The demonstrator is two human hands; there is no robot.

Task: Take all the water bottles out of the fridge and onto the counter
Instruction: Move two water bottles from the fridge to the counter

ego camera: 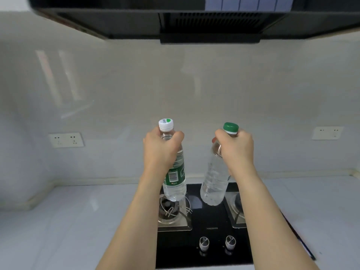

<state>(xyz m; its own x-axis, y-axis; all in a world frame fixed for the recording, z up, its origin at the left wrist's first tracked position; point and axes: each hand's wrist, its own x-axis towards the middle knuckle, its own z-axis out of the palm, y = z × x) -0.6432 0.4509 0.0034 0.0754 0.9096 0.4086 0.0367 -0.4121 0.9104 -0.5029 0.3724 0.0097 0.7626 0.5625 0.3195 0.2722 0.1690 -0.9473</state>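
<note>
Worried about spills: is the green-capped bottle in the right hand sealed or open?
Sealed: the green cap sits on the neck of the bottle that the right hand grips. Whether it is screwed tight cannot be told.

Two clear plastic water bottles hang in the air above the black gas hob. The white-capped bottle [174, 168], at 9 o'clock of the pair, carries a green label with a barcode and stands nearly upright. The green-capped bottle [213, 178], at 3 o'clock, tilts its base towards its neighbour.
</note>
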